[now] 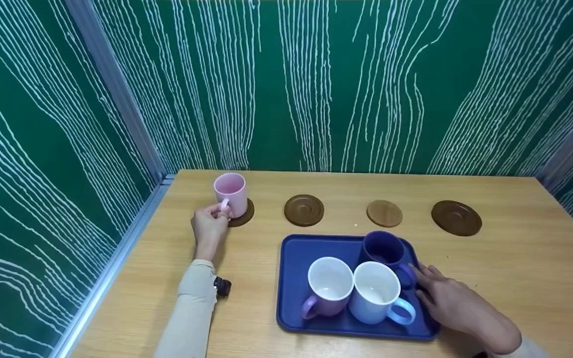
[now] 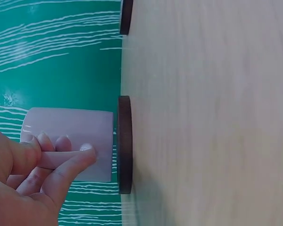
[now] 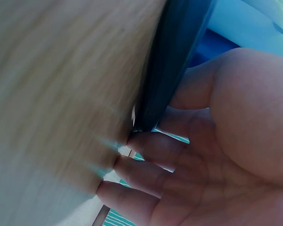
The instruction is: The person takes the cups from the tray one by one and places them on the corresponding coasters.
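My left hand [image 1: 210,228] pinches the handle of a pink mug [image 1: 237,199], which is over the leftmost dark coaster [image 1: 247,215]. In the left wrist view, a narrow gap separates the base of the mug [image 2: 70,127] from the coaster [image 2: 125,143]. My right hand [image 1: 458,308] is at the right edge of a blue tray [image 1: 294,278], fingers extended by the rim and near the handle of a dark purple mug [image 1: 385,248]. On the tray also stand a purple mug [image 1: 334,298] and a light blue mug [image 1: 373,303].
Behind the tray lie a dark coaster [image 1: 304,210], a lighter wooden coaster [image 1: 384,214] and another dark coaster [image 1: 456,218]. A green wall [image 1: 366,89] with white lines rises at the table's back edge; another stands at left.
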